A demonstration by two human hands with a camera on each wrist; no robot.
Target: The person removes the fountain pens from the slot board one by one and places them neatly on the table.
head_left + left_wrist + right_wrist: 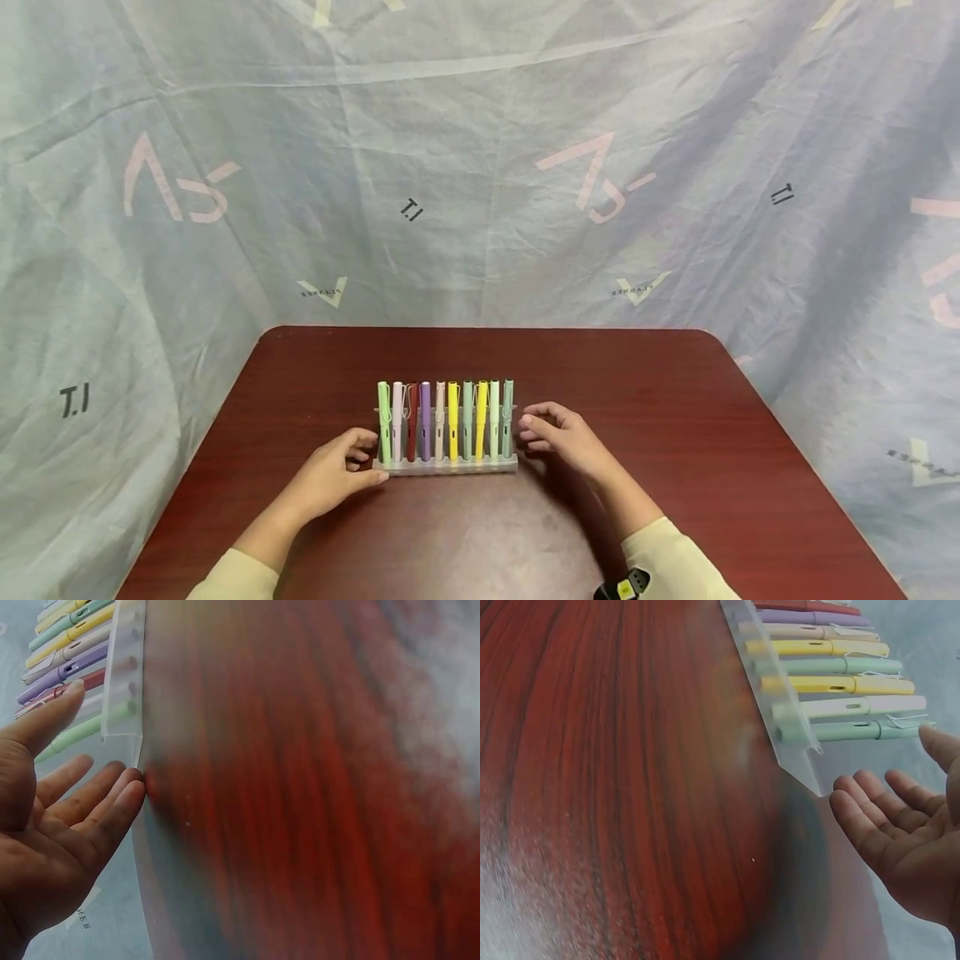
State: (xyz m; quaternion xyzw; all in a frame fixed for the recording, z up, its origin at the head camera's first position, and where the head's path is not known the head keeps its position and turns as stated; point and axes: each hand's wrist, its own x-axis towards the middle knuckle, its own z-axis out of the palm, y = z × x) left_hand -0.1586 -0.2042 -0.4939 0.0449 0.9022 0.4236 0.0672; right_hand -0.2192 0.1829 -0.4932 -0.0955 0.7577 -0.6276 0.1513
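Observation:
A clear plastic pen stand (446, 469) holds a row of several upright pens on the table. A light green pen (385, 421) stands at its left end, then pale lilac, dark red, purple (426, 421), beige and yellow ones, with a grey-green pen (507, 421) at the right end. My left hand (330, 477) is at the stand's left end, fingers loosely bent and thumb by the front corner. In the left wrist view its fingertips (133, 787) lie right at the stand's edge. My right hand (570, 440) is beside the right end, fingers relaxed, holding nothing.
The dark red wooden table (637, 375) has rounded far corners. Grey printed cloth (480, 167) hangs behind it and along both sides. A black device with a yellow label (626, 587) sits at the right sleeve (675, 558).

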